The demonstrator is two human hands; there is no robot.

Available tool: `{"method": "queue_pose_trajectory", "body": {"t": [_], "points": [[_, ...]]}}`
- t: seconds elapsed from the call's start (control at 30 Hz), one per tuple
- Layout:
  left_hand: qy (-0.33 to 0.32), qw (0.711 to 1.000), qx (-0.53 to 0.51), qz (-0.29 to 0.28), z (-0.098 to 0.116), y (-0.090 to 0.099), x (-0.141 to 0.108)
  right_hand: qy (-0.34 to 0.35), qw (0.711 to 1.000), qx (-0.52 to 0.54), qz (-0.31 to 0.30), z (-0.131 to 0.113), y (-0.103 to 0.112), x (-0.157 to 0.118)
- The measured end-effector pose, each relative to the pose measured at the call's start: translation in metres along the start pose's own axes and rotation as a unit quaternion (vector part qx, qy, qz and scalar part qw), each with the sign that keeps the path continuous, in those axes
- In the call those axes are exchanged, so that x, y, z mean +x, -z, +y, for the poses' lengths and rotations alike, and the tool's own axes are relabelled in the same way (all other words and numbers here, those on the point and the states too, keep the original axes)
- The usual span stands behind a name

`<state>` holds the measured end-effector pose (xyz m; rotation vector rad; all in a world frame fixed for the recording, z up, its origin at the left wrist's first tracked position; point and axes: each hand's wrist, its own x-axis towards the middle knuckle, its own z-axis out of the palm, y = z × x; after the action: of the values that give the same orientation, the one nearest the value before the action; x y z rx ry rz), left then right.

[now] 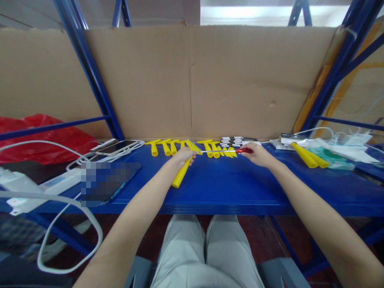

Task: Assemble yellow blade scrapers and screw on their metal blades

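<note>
My left hand (185,155) is closed around a yellow T-shaped plastic piece (181,175), whose tube slants down toward the front of the blue shelf. In my right hand (257,155) is a screwdriver (244,151) with a red handle. Its thin metal shaft runs level to the left, and the tip meets the head of the yellow piece; whether it is inside cannot be made out. Behind my hands stand several similar yellow T-shaped pieces (167,148) in a row. Smaller yellow parts (229,153) lie under the screwdriver shaft.
Stacked black-and-white small boxes (231,141) sit against the cardboard wall (240,80). Two yellow tubes (309,157) lie at the right beside plastic bags. On the left are a phone (116,147), a power strip (51,192), white cables and a dark flat object (120,180).
</note>
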<state>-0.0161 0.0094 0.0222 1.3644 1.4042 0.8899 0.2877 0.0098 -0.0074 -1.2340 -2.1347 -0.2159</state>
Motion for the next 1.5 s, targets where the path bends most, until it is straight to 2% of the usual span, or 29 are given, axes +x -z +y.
{"method": "queue_pose_trajectory", "body": {"t": [0.5, 1.1, 1.5], "points": [[0.0, 0.996, 0.08, 0.028, -0.003, -0.002, 0.001, -0.008, 0.999, -0.035, -0.023, -0.004, -0.006, 0.0], [0.007, 0.992, 0.116, 0.036, -0.004, 0.0, 0.001, 0.004, 0.993, -0.112, -0.047, -0.025, -0.001, -0.001], [0.006, 0.985, 0.163, 0.051, -0.004, 0.0, 0.002, -0.023, 0.988, -0.132, -0.075, -0.032, -0.001, -0.003]]}}
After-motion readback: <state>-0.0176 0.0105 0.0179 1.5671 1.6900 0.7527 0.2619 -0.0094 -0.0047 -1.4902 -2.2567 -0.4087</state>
